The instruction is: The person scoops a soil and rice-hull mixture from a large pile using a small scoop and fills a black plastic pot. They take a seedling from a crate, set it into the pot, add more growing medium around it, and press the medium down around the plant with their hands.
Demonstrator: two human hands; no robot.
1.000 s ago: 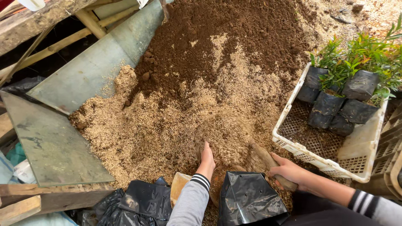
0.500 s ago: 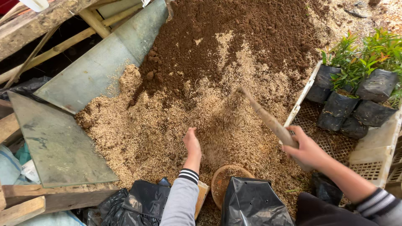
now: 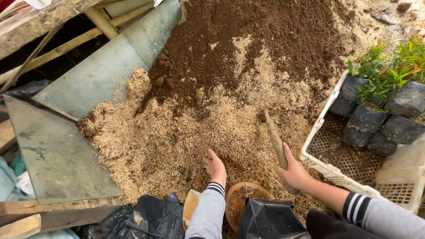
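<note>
My left hand point(image 3: 215, 167) rests palm down on a heap of pale husk mix point(image 3: 186, 132), fingers spread, holding nothing. My right hand point(image 3: 294, 173) grips the handle of a wooden digging tool point(image 3: 273, 137) whose far end is stuck into the husk. Behind the husk lies a mound of dark brown soil point(image 3: 248, 40). Just under my hands a round brown bowl point(image 3: 243, 204) holds some of the mix, with an open black plastic grow bag point(image 3: 271, 219) beside it.
A white plastic crate point(image 3: 354, 172) at the right holds several black bags with green seedlings point(image 3: 385, 75). Grey metal sheets point(image 3: 88, 88) and wooden beams point(image 3: 26, 221) border the heap on the left. More black plastic bags point(image 3: 150, 217) lie at the bottom.
My right hand lifted the wooden tool off the heap, swung it up and has now driven its tip into the husk farther out. My left hand shifted slightly forward on the heap.
</note>
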